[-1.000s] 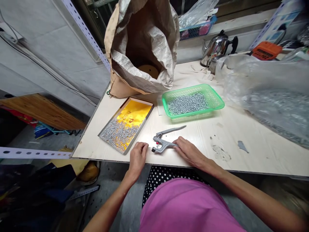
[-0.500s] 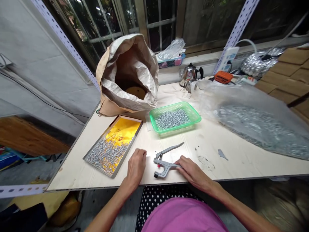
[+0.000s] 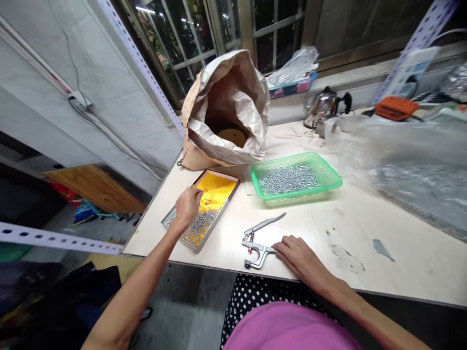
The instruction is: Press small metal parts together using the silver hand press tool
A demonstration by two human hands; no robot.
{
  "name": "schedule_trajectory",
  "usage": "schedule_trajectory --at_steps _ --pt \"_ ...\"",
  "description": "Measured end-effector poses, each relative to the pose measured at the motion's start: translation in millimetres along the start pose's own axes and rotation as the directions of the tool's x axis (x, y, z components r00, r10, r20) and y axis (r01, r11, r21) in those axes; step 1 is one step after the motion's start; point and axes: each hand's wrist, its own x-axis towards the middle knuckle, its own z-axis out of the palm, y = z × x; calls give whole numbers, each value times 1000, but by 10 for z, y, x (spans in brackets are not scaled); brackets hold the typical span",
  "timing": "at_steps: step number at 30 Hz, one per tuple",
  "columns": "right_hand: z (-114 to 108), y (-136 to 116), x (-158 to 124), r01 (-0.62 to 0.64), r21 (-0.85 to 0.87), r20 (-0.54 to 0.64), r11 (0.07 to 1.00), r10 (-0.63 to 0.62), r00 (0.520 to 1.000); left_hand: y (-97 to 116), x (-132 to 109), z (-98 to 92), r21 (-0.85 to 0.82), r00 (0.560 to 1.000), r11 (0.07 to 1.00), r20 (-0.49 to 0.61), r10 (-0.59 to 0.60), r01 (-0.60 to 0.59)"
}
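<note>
I'm remotely hovering left hand point(image 3: 187, 206), fingers bunched together, over the tray point(image 3: 219, 214); right hand point(image 3: 299, 260) is lightly steadying pliers point(image 3: 263, 249), grip unclear

Left hand point(image 3: 187, 208): knuckles up, fingers point(image 3: 191, 194) curled inward
Left forearm point(image 3: 146, 282): bare, stretched forward
Right hand point(image 3: 299, 257): back upward, fingers loosely bent
Right forearm point(image 3: 361, 304): bare, angled inward

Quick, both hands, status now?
Left hand: closed above the shallow tray; whether it holds anything can't be told.
Right hand: touching the grey pliers; whether gripping them can't be told.
</note>
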Motion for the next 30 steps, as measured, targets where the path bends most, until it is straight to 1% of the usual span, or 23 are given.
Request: schedule_trajectory --at_steps 2,4,7,10,12,16,20,25,28,30 --pt "35 26 40 13 -32 10 999 -13 1000 -196 -83 168 48 987 999 158 -29 22" --pt "47 24 100 22 -60 22 998 -21 1000 -247 -148 314 74 970 997 241 -40 23" --pt "50 -9 194 30 -98 30 995 -27 999 -188 -145 490 105 963 992 254 -88 63" --pt "63 -44 251 32 -123 25 992 -29 999 -132 -39 620 131 953 986 272 -133 101" --pt "73 -60 268 30 -129 19 991 -28 999 -129 45 672 138 942 985 302 -143 106" --pt "62 -82 293 30 -126 28 992 -27 999 -151 124 676 136 923 987 363 -125 81" --pt "18 -116 342 20 -129 56 991 -12 998 -150 44 617 148 918 988 381 -104 51" --pt "-42 -184 385 -11 -177 104 984 30 994 -127 -92 615 174 935 985 350 -61 -1" --pt "-61 -214 392 -27 -196 126 980 52 991 -116 -105 615 171 945 984 326 -5 -53" --pt "-61 -219 393 -32 -194 125 980 57 991 -108 -93 575 159 949 984 315 27 -81"
